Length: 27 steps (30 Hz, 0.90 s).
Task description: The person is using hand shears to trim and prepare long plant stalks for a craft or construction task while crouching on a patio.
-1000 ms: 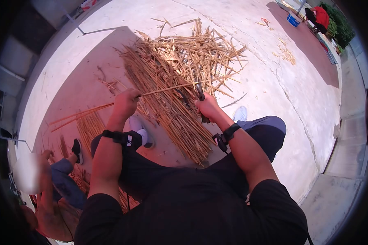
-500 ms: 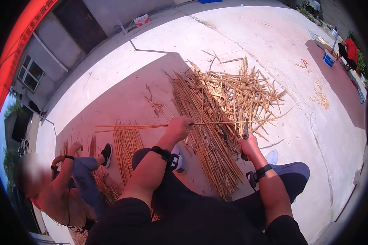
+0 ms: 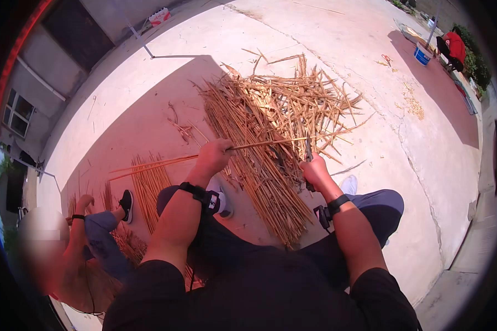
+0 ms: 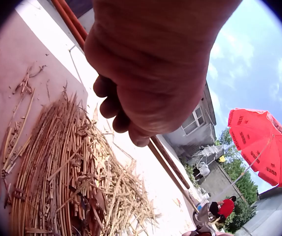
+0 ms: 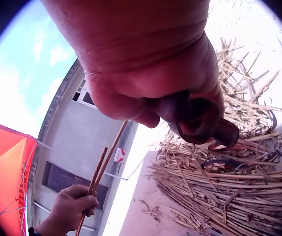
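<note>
My left hand (image 3: pixel 214 156) grips two thin stalks (image 3: pixel 262 144), whose tails run out behind it to the left. One stalk reaches farther right than the other, across to the blades of the dark-handled shears (image 3: pixel 308 145). These stand upright in my right hand (image 3: pixel 317 172), its fingers curled round the handles. In the right wrist view a curved dark handle (image 5: pixel 224 132) pokes out below the fist, and the left hand (image 5: pixel 67 209) pinches the stalks. Below both hands lies a large heap of dry stalks (image 3: pixel 254 182), with trimmed bits (image 3: pixel 309 91) at its far side.
A neat row of stalks (image 3: pixel 151 182) lies to the left, near a seated person (image 3: pixel 88 265). At far right, another person in red (image 3: pixel 454 47) crouches by a blue-and-white bucket (image 3: pixel 423 54). Red-handled scissors (image 3: pixel 386 58) lie on the concrete. A red umbrella (image 4: pixel 264 142) stands beyond.
The head view swings right and back partway, shifting the whole scene. My hands come slightly closer together; the left keeps its grip on the stalks, the right on the shears.
</note>
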Available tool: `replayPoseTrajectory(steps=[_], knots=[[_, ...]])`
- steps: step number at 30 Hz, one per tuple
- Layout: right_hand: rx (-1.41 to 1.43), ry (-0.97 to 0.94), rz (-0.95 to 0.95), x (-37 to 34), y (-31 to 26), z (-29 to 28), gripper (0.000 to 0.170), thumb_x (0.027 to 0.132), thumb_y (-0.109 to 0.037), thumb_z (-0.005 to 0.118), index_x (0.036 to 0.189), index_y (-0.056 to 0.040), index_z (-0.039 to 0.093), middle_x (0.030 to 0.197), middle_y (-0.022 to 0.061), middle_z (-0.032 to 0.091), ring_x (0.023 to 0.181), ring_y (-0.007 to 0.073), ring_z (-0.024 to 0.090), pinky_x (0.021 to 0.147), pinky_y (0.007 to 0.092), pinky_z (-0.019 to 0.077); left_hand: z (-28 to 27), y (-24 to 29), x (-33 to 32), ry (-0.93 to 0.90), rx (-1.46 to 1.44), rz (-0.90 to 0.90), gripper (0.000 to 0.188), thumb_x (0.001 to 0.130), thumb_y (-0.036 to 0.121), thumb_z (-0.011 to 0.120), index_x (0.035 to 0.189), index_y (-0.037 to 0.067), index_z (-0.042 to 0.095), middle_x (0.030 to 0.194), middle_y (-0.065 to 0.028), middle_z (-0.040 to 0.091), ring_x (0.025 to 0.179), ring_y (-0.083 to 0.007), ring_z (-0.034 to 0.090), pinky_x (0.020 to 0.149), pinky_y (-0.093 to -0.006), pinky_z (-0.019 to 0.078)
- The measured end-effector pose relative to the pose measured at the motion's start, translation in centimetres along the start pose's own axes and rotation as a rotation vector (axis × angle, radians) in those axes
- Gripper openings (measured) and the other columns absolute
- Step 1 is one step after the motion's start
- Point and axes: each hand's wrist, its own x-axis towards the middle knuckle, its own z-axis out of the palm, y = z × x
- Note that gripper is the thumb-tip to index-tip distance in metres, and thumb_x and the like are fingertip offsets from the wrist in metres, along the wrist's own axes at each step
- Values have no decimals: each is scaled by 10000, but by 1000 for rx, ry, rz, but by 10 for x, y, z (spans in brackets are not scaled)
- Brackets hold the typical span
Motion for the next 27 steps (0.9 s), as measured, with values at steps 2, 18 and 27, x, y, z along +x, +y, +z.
replayPoseTrajectory(steps=[2, 18, 27], knots=[[-136, 54, -29, 7, 8, -2, 114, 861, -58, 625, 941, -43, 544, 692, 46, 537, 539, 159, 511, 491, 358, 419, -4, 8, 1, -5, -32, -26, 157, 836, 190, 697, 951, 86, 722, 915, -127, 698, 908, -337, 674, 785, -434, 538], [-332, 192, -65, -6, -38, -19, 276, 864, -214, 635, 977, 32, 579, 889, 285, 670, 873, 468, 648, 789, 504, 510, -2, 8, 5, 85, -100, -18, 169, 806, 128, 718, 960, 59, 721, 925, -145, 709, 901, -347, 686, 793, -414, 542], [-87, 254, 21, 23, 14, -15, 304, 916, -211, 660, 1006, 63, 564, 897, 240, 680, 792, 411, 673, 724, 477, 537, -5, 2, 8, 98, -73, -51, 190, 810, 141, 727, 978, 53, 712, 924, -160, 708, 895, -354, 688, 778, -423, 538]])
